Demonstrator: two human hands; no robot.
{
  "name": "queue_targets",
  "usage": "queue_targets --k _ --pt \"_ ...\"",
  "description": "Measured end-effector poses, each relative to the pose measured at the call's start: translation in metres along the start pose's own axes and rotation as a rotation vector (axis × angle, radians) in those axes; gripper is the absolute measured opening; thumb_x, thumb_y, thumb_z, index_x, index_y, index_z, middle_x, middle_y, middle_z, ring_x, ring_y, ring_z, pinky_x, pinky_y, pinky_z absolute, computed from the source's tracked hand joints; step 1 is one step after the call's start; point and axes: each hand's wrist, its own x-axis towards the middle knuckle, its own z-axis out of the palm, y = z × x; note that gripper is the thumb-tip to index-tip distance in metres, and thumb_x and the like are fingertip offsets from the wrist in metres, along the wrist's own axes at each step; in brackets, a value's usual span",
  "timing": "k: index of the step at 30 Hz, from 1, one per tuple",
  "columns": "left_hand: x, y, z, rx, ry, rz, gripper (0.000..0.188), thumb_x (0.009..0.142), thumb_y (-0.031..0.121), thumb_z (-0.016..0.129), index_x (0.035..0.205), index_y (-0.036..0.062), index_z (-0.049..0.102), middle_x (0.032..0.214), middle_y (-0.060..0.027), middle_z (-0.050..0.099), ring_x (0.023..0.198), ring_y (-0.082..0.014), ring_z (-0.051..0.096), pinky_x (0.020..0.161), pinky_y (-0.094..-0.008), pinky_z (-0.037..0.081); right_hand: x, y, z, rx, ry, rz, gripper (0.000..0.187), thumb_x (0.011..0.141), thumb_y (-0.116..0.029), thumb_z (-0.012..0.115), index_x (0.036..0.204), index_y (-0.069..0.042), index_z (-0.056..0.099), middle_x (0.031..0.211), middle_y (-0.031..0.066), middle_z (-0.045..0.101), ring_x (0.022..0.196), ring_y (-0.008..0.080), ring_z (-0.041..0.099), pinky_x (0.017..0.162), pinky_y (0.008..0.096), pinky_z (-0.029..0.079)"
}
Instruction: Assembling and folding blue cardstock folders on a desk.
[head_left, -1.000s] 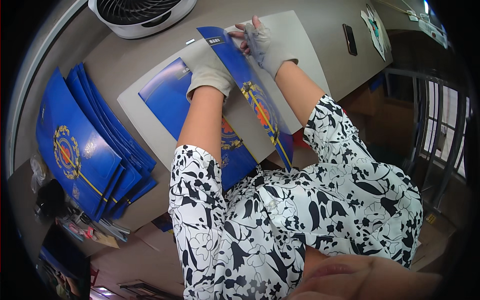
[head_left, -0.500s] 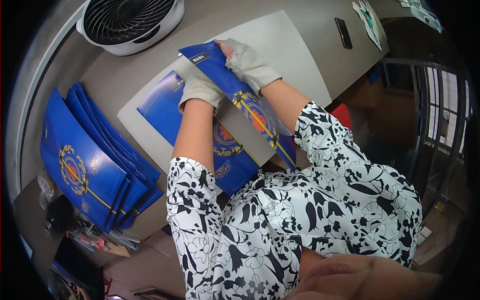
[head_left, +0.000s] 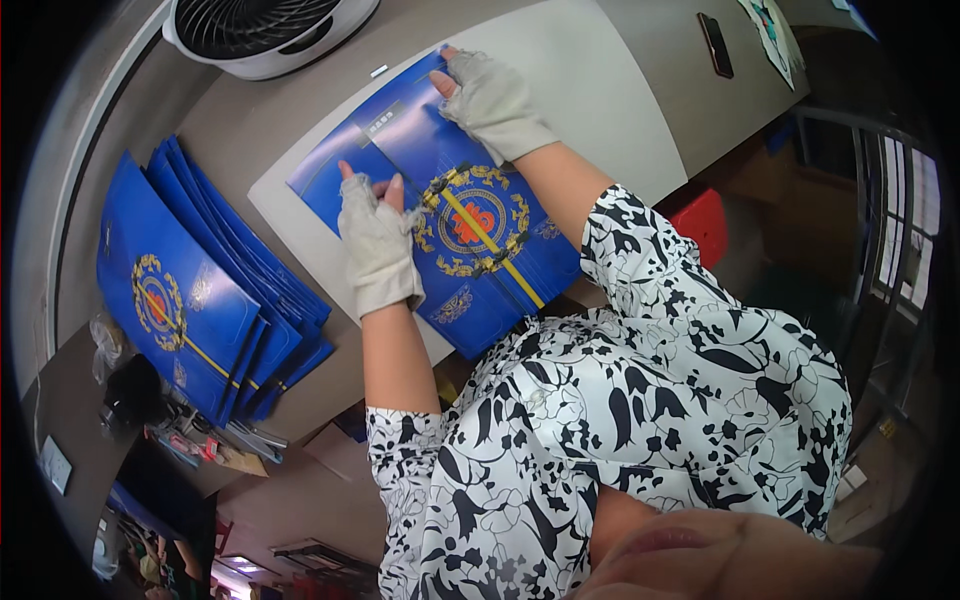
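Observation:
A flat blue paper bag [head_left: 480,240] with a gold and red round emblem lies on a grey board [head_left: 590,70] on the table. My left hand [head_left: 375,245], in a light fingerless glove, presses down on the bag's left part. My right hand [head_left: 490,100], gloved the same way, rests flat on the bag's far end near its top edge. Another blue sheet [head_left: 325,180] shows from under the bag at its left.
A fanned stack of the same blue bags [head_left: 190,300] lies at the left. A white round fan [head_left: 265,30] stands at the far edge. A dark phone [head_left: 715,45] lies at the far right. Clutter and a dark object [head_left: 130,390] sit at the near left.
The bag was held folded and raised between both hands; now it lies flat and spread on the board, with both hands pressing on it.

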Motion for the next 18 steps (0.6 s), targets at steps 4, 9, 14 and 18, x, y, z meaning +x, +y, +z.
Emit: queue_targets --k 4,9,14,18 --pt "0.010 -0.013 0.002 -0.429 -0.021 -0.286 0.080 0.098 0.017 0.070 0.163 0.0044 0.025 0.113 -0.0205 0.068 0.085 -0.0254 0.068 0.076 -0.0344 0.056 0.002 0.004 0.002 -0.032 0.039 -0.048 0.056 0.094 -0.047 0.069 0.127 -0.002 0.070 0.120 0.0182 0.073 0.109 0.0351 0.070 0.099 0.0417 0.053" --pt "0.029 -0.018 -0.001 -0.735 -0.151 -0.492 0.085 0.103 0.023 0.066 0.166 0.0109 0.011 0.132 -0.0297 0.062 0.104 -0.0379 0.069 0.087 -0.0432 0.055 -0.003 0.002 0.006 -0.095 -0.008 -0.029 0.058 0.098 -0.048 0.064 0.134 -0.003 0.065 0.120 0.0204 0.072 0.110 0.0380 0.068 0.098 0.0439 0.053" --pt "0.085 -0.032 0.022 -0.913 -0.217 -0.592 0.076 0.104 0.027 0.064 0.162 0.0045 0.021 0.130 -0.0257 0.064 0.103 -0.0363 0.069 0.087 -0.0415 0.055 -0.003 0.017 0.008 -0.259 -0.114 -0.058 0.061 0.103 -0.045 0.050 0.143 0.000 0.057 0.142 0.0199 0.062 0.128 0.0339 0.061 0.111 0.0418 0.046" --pt "0.121 -0.119 -0.012 -0.350 0.119 -0.027 0.062 0.104 0.033 0.064 0.147 -0.0001 0.035 0.121 -0.0236 0.068 0.098 -0.0324 0.069 0.082 -0.0400 0.056 -0.002 -0.041 0.009 -0.161 -0.132 -0.088 0.058 0.102 -0.044 0.052 0.140 0.000 0.060 0.136 0.0208 0.066 0.122 0.0352 0.064 0.108 0.0423 0.048"
